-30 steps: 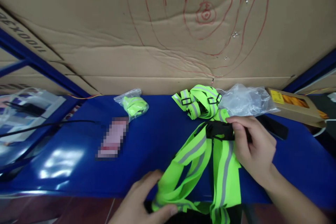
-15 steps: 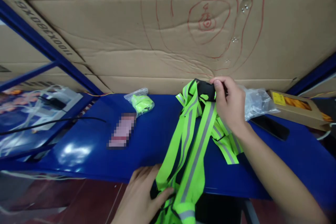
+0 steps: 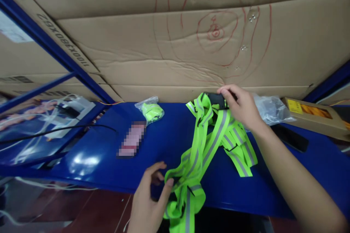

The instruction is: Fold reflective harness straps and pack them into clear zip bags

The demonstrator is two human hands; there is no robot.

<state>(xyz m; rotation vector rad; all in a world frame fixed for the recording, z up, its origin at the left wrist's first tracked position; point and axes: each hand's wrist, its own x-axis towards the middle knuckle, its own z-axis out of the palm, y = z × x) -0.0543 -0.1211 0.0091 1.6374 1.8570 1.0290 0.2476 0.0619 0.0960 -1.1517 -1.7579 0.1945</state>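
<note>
My right hand (image 3: pixel 242 108) pinches the black buckle (image 3: pixel 215 100) of neon reflective straps (image 3: pixel 216 136) near the cardboard panel (image 3: pixel 131 71); my left hand (image 3: pixel 147 194), fingers parted, curves beside their lower folds, which spill over the blue shelf's (image 3: pixel 161 142) front edge.

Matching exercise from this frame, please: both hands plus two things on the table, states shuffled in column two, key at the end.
Column 1
1. Right hand
2. Left hand
3. Small clear bag
4. Brown box

Column 2
A. Has bright green material inside
B. Thumb and fingers parted, at the near part of the green straps
C. Bears a yellow label
D. Pinches the black piece at the far end of the straps

Pairs: 1-D, 2-B, 3-A, 4-C
</note>
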